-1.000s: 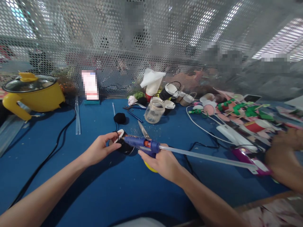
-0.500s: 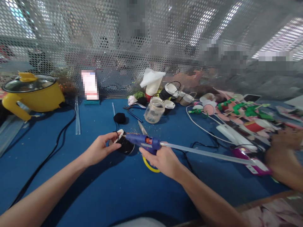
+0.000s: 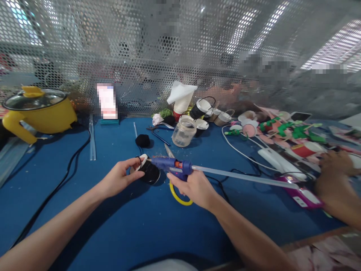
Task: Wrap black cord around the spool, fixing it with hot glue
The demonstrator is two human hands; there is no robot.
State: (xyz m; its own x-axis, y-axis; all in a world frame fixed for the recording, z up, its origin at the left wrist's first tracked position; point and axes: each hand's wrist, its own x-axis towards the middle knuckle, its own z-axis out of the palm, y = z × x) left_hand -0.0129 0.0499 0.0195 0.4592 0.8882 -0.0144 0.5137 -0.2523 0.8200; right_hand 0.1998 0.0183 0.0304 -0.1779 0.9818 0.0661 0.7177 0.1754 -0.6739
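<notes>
My left hand (image 3: 121, 178) pinches the white rim of a small black yarn-wrapped cup (image 3: 150, 174) that lies on its side on the blue table. A strand runs from the cup up to a ball of black yarn (image 3: 142, 140). Fingers wrapped round its handle, my right hand (image 3: 197, 188) holds a blue hot glue gun (image 3: 169, 164), its nozzle at the cup's rim. A long clear glue stick (image 3: 239, 176) sticks out of the gun's back. Below the gun, scissors with a yellow handle (image 3: 180, 196) are partly hidden.
A clear jar (image 3: 184, 132), pliers (image 3: 158, 134) and several wrapped cups (image 3: 200, 108) stand or lie beyond my hands. At left are a yellow pot (image 3: 53, 114), a black cord and glue sticks (image 3: 93, 141). Another person's hand (image 3: 337, 165) is at right, near a purple power strip (image 3: 301, 194).
The glue gun and my right hand have shifted very slightly, the nozzle staying at the rim. My left hand keeps its grip. At right, the other person's hand has moved.
</notes>
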